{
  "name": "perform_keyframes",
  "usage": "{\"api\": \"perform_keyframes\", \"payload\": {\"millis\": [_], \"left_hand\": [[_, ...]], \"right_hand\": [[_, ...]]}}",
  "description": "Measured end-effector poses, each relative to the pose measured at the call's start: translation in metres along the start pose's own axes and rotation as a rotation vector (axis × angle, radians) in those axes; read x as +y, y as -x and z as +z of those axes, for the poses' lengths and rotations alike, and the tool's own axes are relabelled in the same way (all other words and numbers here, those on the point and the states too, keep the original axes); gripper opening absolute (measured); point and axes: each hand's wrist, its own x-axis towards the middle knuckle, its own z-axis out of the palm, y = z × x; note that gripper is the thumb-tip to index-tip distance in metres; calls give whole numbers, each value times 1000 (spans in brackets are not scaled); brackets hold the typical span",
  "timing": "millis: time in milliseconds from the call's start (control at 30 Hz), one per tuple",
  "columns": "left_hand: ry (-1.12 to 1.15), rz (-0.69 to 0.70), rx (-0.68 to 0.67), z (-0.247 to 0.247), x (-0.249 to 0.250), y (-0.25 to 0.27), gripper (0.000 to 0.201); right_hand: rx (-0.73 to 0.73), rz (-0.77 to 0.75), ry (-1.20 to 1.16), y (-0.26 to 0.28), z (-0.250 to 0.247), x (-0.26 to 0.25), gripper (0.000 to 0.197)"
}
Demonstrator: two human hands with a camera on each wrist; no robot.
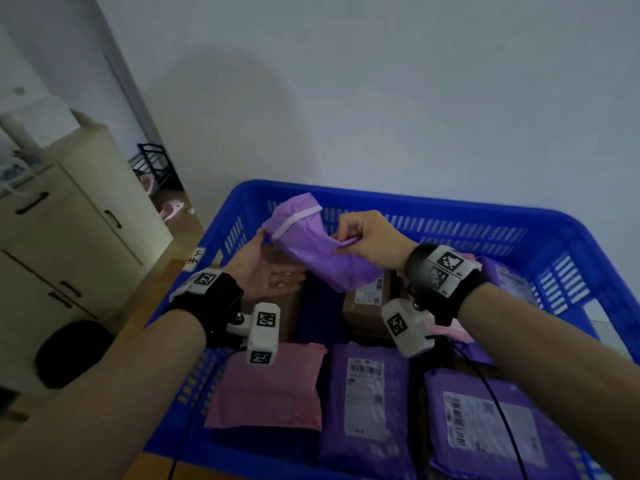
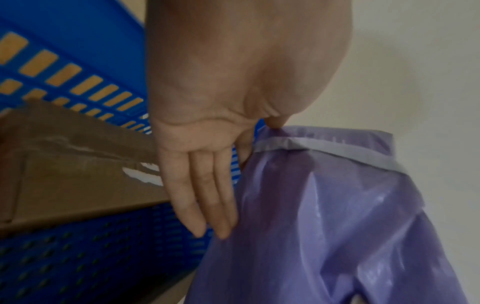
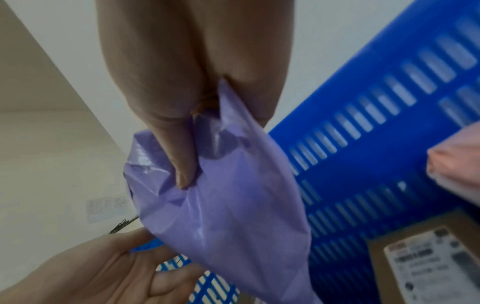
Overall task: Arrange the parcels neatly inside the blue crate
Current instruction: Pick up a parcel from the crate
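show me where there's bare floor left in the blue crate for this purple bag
Bare crate floor shows between the left cardboard box and the labelled cardboard box, and likely before the pink mailer at the near wall. The near row and right side are crowded with purple mailers. The left hand and right hand hold the purple bag.

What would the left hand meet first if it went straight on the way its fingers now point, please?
Most likely the purple parcel that the right hand pinches: the left hand points its straight fingers at its hanging lower end. Depth is unclear, so they might slide beneath it instead.
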Motion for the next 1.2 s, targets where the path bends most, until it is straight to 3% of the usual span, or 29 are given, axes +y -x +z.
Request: {"api": "perform_keyframes", "payload": {"millis": [200, 267, 400, 533, 600, 700, 767, 833, 900, 1000, 1067, 1200], "left_hand": [[73, 21, -100, 9, 1, -12, 71], [77, 2, -98, 11, 3, -14, 63], [-131, -20, -117, 18, 1, -19, 30], [-247, 23, -124, 23, -3, -22, 37], [-271, 41, -141, 26, -2, -20, 31], [-318, 46, -175, 26, -2, -18, 26], [-354, 58, -183, 25, -2, -16, 27], [-389, 64, -195, 21, -3, -15, 28], [-429, 52, -203, 20, -5, -13, 27], [-506, -5, -221, 21, -13, -13, 29], [-556, -72, -251, 22, -18, -11, 34], [-678, -248, -290, 25, -27, -10, 57]], "right_hand": [[53, -2, 170, 12, -29, 3, 51], [60, 47, 144, 18, -35, 4, 52], [105, 115, 245, 29, -44, 6, 49], [243, 149, 316, 33, -45, 11, 49], [349, 159, 232, 33, -42, 17, 52], [514, 352, -20, 36, -36, 25, 63], [558, 492, -331, 42, -31, 22, 45], [492, 603, -614, 51, -29, 16, 24], [390, 666, -667, 61, -28, 14, 30], [257, 683, -392, 72, -20, 18, 22], [221, 682, -273, 80, -16, 22, 31], [88, 716, -287, 104, -12, 24, 42]]}}
